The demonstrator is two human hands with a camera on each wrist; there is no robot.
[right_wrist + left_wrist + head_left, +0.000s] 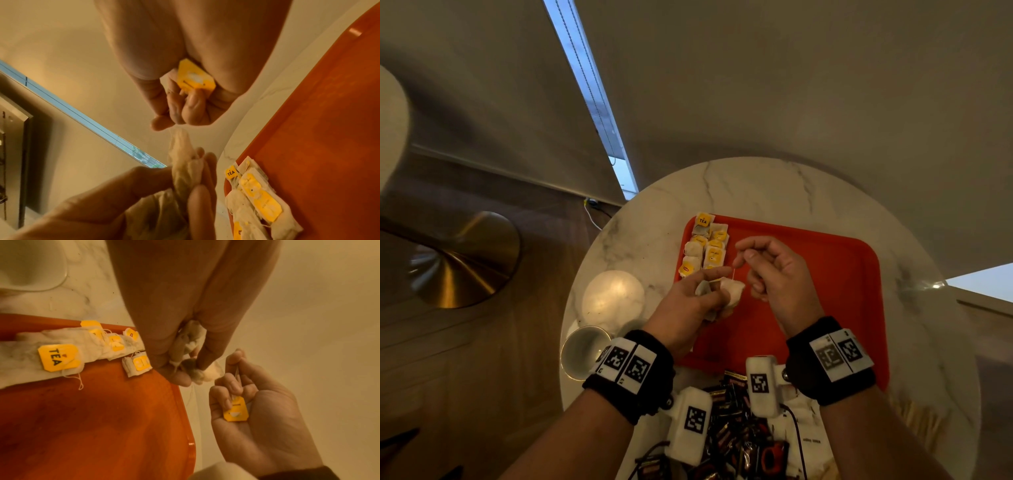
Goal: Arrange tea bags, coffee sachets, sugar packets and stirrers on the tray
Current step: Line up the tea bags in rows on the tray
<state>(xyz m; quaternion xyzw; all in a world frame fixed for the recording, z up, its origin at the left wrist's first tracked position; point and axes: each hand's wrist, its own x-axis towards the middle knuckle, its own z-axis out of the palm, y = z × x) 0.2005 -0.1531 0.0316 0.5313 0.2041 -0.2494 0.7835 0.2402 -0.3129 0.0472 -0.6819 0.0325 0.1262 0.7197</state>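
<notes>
Tea bags (pixel 722 294) sat bunched in the left hand (pixel 688 308). The right hand (pixel 774 270) pinched one yellow tag (pixel 236 410), pulling it free. Next it needed laying beside the row (pixel 705 246) on the tray (pixel 825 291).

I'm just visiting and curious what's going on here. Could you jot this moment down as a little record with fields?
Left hand: grips a bunch of loose tea bags
Right hand: pinches a string, yellow tag in its palm
Tray: red, on a round marble table
On tray: rows of tea bags in the far left corner
Near edge of table: pile of dark sachets
Left of tray: a cup
</notes>
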